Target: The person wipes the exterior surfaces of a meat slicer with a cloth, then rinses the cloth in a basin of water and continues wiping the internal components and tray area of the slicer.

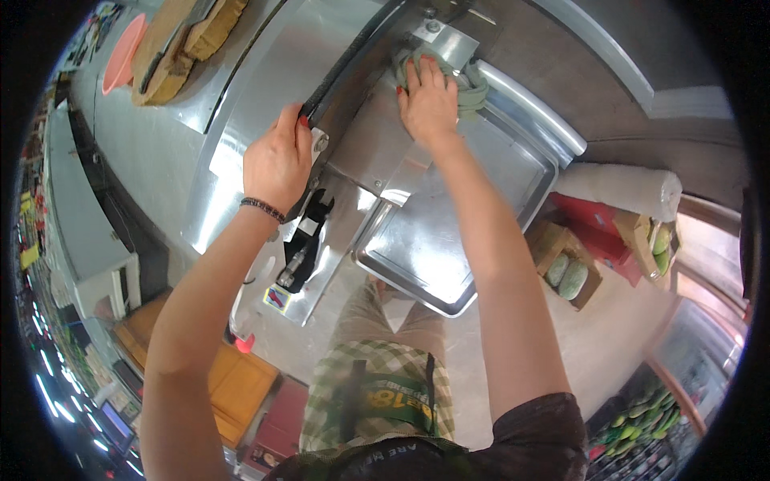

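My right hand (428,105) presses a grey-green cloth (474,90) against the stainless-steel machine, below a small metal block (448,45). The fingers are spread over the cloth, which is bunched around them. My left hand (277,159) is curled around the near end of a black textured strip (349,60) along the edge of a broad steel panel (283,66). Beneath my right forearm lies a shallow stainless-steel tray (415,258) with a raised rim. Beside my left wrist, a dark opening in the machine shows a metal fitting (295,267).
A knife (174,45) lies on a thick wooden chopping block (159,78), near a pink basin (125,54). At right are a white plastic roll (619,186), a cardboard box (565,270) with green melons, and a red box (592,231). Wooden cabinets (240,385) stand lower left.
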Demonstrator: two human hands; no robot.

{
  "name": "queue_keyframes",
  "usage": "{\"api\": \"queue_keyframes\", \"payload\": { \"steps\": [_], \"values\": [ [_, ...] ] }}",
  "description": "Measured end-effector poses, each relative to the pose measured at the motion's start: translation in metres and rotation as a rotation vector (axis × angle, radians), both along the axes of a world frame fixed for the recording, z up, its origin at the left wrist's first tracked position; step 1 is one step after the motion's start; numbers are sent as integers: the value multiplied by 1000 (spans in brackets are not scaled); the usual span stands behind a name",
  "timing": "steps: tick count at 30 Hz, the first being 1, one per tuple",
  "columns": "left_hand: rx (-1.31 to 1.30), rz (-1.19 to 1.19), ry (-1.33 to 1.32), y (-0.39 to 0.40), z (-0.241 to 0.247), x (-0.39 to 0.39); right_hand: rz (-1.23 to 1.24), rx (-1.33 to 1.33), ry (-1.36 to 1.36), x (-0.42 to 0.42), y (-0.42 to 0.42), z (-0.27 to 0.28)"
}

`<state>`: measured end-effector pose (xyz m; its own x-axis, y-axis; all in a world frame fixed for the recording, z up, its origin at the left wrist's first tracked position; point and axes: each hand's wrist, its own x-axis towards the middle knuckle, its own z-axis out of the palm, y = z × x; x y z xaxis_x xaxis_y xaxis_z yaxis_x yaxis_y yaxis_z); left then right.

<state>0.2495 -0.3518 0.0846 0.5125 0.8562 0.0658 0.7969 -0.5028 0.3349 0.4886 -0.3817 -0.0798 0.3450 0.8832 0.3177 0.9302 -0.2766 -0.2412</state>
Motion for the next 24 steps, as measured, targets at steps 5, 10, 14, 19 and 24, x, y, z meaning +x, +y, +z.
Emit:
{"api": "queue_keyframes", "payload": {
  "steps": [5, 10, 14, 19, 24],
  "values": [
    [32, -22, -39, 2, 0, 2, 175, -164, -75, -58, -35, -4],
    [22, 10, -19, 3, -1, -3, 489, -135, 89, -95, -98, 11],
    [14, 23, -10, 2, 1, -6, 264, -96, 138, -65, -89, 10],
    [-27, 7, -4, 0, 1, 3, -53, 63, 59, -8, -11, 7],
    [-7, -3, -54, 0, -4, -3, 241, -101, 15, -58, -35, -2]
  ]
}}
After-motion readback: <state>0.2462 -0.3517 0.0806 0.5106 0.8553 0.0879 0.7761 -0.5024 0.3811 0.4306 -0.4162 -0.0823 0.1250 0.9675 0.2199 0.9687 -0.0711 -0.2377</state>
